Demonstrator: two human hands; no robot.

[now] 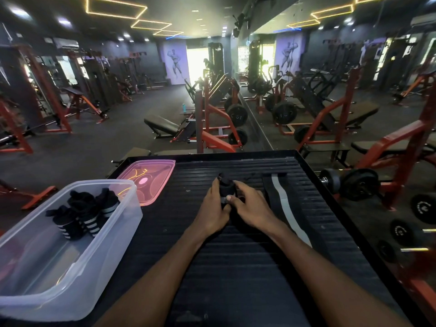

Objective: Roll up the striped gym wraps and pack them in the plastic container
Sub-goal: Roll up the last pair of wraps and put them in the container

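A black rolled wrap stands on end at the middle of the ribbed black platform. My left hand grips its left side and my right hand grips its right side, thumb pressed on the front. To the right, a second wrap lies unrolled and flat, black with a white stripe running toward me. The clear plastic container sits at the left edge of the platform, with three rolled striped wraps standing in its far end.
A pink translucent lid lies flat beyond the container. Dumbbells and weight plates lie on the floor to the right. Red and black gym machines and benches fill the room beyond, with a mirror wall on the right.
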